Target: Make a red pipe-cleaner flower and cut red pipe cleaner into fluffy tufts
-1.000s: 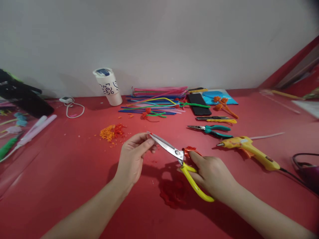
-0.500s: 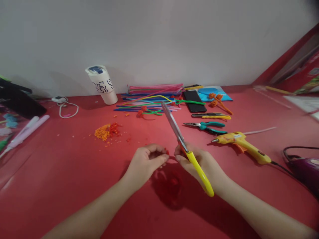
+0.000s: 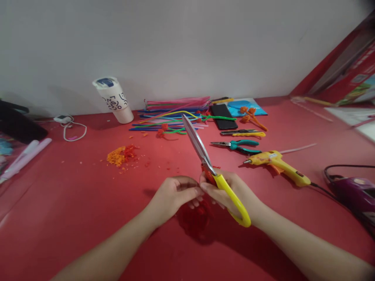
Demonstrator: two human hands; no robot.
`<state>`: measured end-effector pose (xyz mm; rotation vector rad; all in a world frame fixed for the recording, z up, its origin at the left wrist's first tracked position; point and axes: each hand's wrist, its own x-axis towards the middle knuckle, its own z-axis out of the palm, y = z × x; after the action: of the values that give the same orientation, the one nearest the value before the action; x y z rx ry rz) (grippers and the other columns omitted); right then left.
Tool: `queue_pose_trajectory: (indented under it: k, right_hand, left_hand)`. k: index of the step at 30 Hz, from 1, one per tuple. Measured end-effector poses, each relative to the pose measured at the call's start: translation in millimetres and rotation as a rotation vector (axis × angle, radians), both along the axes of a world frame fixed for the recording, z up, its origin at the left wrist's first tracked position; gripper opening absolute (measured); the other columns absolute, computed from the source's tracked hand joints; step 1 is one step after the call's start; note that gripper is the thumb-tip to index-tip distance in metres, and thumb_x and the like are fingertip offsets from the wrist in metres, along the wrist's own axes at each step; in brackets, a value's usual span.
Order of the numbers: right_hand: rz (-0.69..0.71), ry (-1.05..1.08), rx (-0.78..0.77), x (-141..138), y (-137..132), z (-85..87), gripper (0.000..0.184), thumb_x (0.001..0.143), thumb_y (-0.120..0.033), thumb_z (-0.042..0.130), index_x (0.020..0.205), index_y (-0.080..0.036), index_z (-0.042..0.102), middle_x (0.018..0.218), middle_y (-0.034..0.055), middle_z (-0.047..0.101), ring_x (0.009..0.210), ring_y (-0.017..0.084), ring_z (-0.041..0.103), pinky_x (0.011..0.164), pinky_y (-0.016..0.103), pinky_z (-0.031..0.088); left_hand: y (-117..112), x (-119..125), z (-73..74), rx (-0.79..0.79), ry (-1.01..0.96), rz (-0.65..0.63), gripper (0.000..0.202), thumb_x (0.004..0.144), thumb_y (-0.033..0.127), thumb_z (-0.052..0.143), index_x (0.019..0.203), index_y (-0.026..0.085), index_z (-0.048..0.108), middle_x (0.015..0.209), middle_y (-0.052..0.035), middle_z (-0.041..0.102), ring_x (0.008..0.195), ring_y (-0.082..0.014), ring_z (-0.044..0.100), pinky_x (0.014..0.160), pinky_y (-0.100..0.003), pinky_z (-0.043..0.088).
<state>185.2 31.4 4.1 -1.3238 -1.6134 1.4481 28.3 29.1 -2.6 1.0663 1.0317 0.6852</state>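
Note:
My right hand (image 3: 234,191) is closed around a pair of scissors (image 3: 233,199) with yellow handles, their blades pointing up and away. A small red piece (image 3: 208,175) shows at the right fingertips, behind the scissors; its kind is unclear. My left hand (image 3: 175,193) is closed, thumb against fingers, its tips meeting the right fingers. What it pinches, if anything, is hidden. Below the hands lies a dark red mass (image 3: 195,222), hard to tell from the shadow. Orange and red clippings (image 3: 120,155) form a small pile to the left.
Several pipe cleaners (image 3: 172,111) lie along the wall by a phone (image 3: 224,117). To the right are a utility knife (image 3: 243,133), pliers (image 3: 237,145) and a yellow glue gun (image 3: 278,164) with its cord. A white tumbler (image 3: 114,101) stands at the back left of the red table (image 3: 88,210).
My left hand has moved right to meet my right fingers. The red bit at the left fingertips is no longer seen there; a red piece now shows at the right. The view has shifted slightly.

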Motion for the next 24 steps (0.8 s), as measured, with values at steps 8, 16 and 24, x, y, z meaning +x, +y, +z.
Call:
queue_pose_trajectory:
  k: [8,16,24]
  right_hand:
    - [-0.024,-0.054,-0.026,2.2,3.5,3.9,0.013,0.072,-0.031,0.049,0.070,-0.019,0.046,0.046,-0.0095,0.036,0.038,0.005,0.033,0.037,0.019,0.027]
    - [-0.040,-0.034,-0.012,3.7,3.8,3.5,0.017,0.071,-0.035,0.051,0.074,-0.018,0.050,0.046,-0.0093,0.035,0.039,0.006,0.031,0.037,0.019,0.026]
    - [-0.074,-0.022,-0.046,3.7,4.4,3.6,0.020,0.070,-0.037,0.054,0.073,-0.018,0.051,0.046,-0.0089,0.037,0.039,0.006,0.032,0.036,0.018,0.026]
  left_hand:
    - [1.8,-3.8,1.7,0.056,0.064,0.062,0.005,0.065,0.018,0.058,0.066,0.014,0.060,0.056,0.0013,0.057,0.053,-0.0097,0.051,0.055,-0.022,0.040]
    - [-0.3,-2.9,-0.4,-0.018,-0.031,0.084,0.011,0.062,0.023,0.067,0.064,0.014,0.061,0.053,0.0021,0.057,0.048,-0.0075,0.050,0.053,-0.021,0.041]
    - [0.7,-2.0,2.7,0.101,0.047,0.214,0.013,0.060,0.022,0.067,0.063,0.014,0.057,0.052,0.0042,0.052,0.047,-0.0078,0.048,0.050,-0.021,0.039]
